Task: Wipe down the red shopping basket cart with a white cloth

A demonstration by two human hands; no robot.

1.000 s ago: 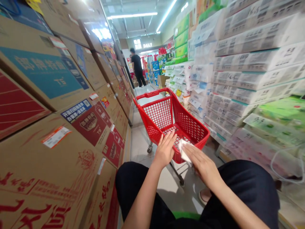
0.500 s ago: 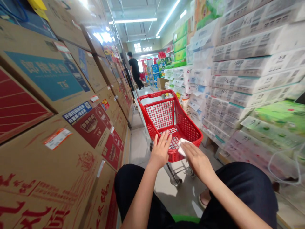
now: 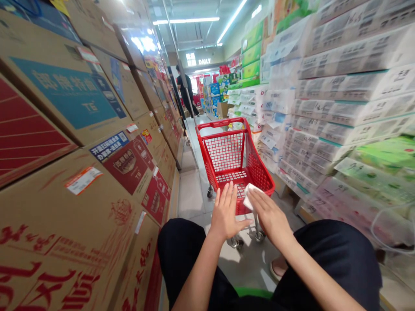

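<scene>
A white cloth (image 3: 250, 197) pressed against near rim of upright red mesh cart (image 3: 226, 152)

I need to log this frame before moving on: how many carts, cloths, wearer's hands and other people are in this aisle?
red shopping cart: 1
white cloth: 1
hands: 2, left hand and right hand
person far down the aisle: 1
Total: 5
</scene>
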